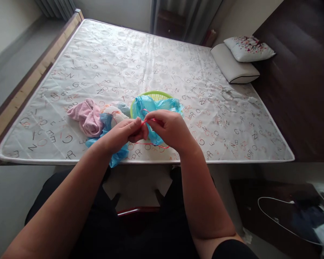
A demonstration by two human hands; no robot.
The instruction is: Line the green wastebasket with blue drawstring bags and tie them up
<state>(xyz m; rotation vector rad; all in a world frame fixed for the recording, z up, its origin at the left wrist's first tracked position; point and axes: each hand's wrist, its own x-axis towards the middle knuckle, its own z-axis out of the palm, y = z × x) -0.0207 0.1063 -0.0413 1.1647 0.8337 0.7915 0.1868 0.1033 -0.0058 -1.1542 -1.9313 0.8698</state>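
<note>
My left hand (132, 130) and my right hand (163, 124) meet in front of me, each with its fingers pinched on a thin red string (143, 123). A short stretch of the string shows between the fingertips, and a loose length trails on the mattress below. Behind my right hand, a blue plastic bag (148, 103) spreads over a green basket (157, 94) and hides much of it. Left of my left hand lie a pink towel (86, 117), a crumpled white and orange bag (118, 114) and another blue plastic bag (119, 156).
The mattress (178, 68), printed with letters, stretches out ahead, its front edge just before my lap. A white pillow (250, 48) lies on a pale bolster (233, 64) at the far right. A white cable (275, 212) runs over a dark surface at lower right.
</note>
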